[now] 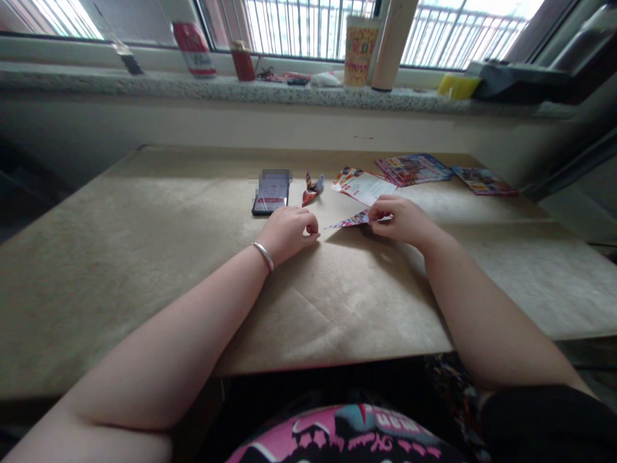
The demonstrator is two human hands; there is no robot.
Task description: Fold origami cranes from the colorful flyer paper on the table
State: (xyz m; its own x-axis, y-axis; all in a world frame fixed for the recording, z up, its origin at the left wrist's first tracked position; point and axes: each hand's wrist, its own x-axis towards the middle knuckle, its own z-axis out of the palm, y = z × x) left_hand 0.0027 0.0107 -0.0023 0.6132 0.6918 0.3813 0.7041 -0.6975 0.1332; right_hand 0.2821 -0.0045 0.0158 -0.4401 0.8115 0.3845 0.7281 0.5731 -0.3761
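My right hand [391,220] pinches the wide end of a folded piece of printed paper [351,220], whose thin tip points left, just above the table. Close to that tip, my left hand [293,230] rests on the table with thumb and fingers curled together. Whether anything is between those fingers cannot be made out. A folded paper figure [313,188] with pointed ends stands beyond both hands. To its left lies a phone [272,191] with its screen lit, just past my left knuckles.
Printed cards [370,188] lie behind my right hand, with stacks of colourful leaflets [412,169] farther back and another leaflet pile [484,181] at the right. On the stone windowsill [299,94] stand a red can [193,50], a patterned cup [360,51] and a cardboard tube [393,45].
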